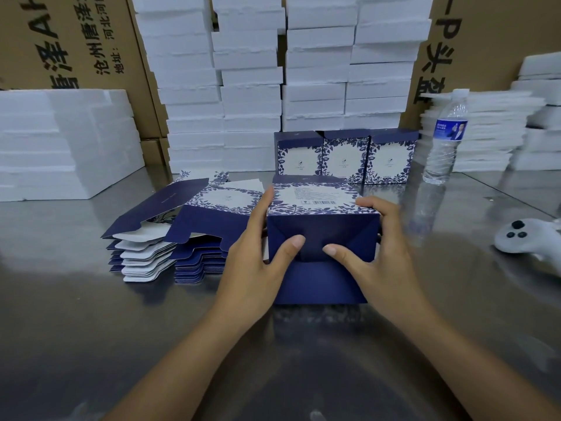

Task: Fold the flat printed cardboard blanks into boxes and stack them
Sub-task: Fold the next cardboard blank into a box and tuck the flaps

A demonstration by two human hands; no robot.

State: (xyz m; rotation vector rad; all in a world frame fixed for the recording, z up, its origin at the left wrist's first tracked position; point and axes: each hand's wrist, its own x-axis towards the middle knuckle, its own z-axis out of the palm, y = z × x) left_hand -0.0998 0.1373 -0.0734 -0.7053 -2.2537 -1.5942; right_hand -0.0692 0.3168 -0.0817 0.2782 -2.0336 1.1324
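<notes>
So the box [321,205] lies on its side, long axis seemingly near-to-far, flapped end facing near; left hand [252,253] and right hand [382,250] grip it, thumbs pressing the flaps.

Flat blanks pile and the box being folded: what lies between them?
In the head view, the left hand lies between the flat blanks pile and the box, gripping the box's left side.

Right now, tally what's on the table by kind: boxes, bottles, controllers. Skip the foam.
Folded boxes, standing at the back: 3
Box being folded: 1
Water bottle: 1
White controller: 1
Total: 6
Flat blanks lie stacked, too overlapped to count.
</notes>
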